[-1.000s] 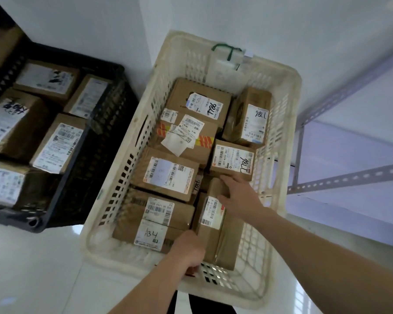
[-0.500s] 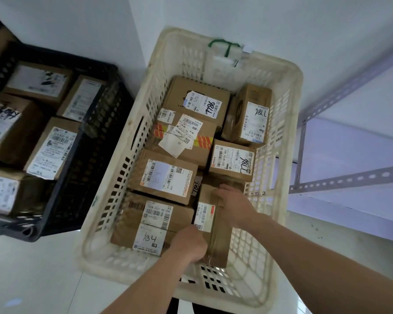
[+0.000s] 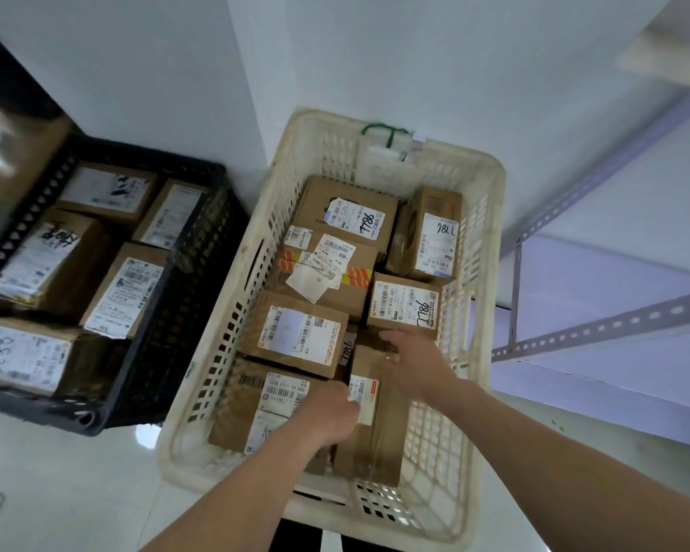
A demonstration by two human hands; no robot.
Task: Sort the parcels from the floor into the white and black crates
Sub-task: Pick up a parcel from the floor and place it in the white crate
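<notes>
Two bare forearms reach in over the near rim of the white crate (image 3: 232,312), which stands on the pale tiled floor (image 3: 56,472). The left hand (image 3: 331,416) curls its fingers round the near left edge of the long parcel (image 3: 379,440) and partly covers its label. The right hand (image 3: 413,366) lies over the far end with fingers bent across the top edge, so both hands grip it. The long parcel sits lengthwise in the near right part of the white crate, its left side hard against the near-left parcel (image 3: 244,408). Bare mesh bottom shows between its right side and the right wall, and a strip more between its near end and the near wall; no other open room shows in this crate. Beyond the hands, boxes lie edge to edge: the pale-label parcel (image 3: 295,332), the taped parcel (image 3: 327,272) and the 7786 parcel (image 3: 347,213). On the right are the flat 98LL parcel (image 3: 405,300), just past the right hand, and the upright 98LL parcel (image 3: 431,233) by the right wall. A green tie (image 3: 387,133) hangs on the far rim. To the left the black crate (image 3: 184,312), full of boxes, stands close beside; whether the two touch I cannot tell. A metal shelf frame (image 3: 598,328) runs along the right, and the wall (image 3: 176,73) closes the far side.
</notes>
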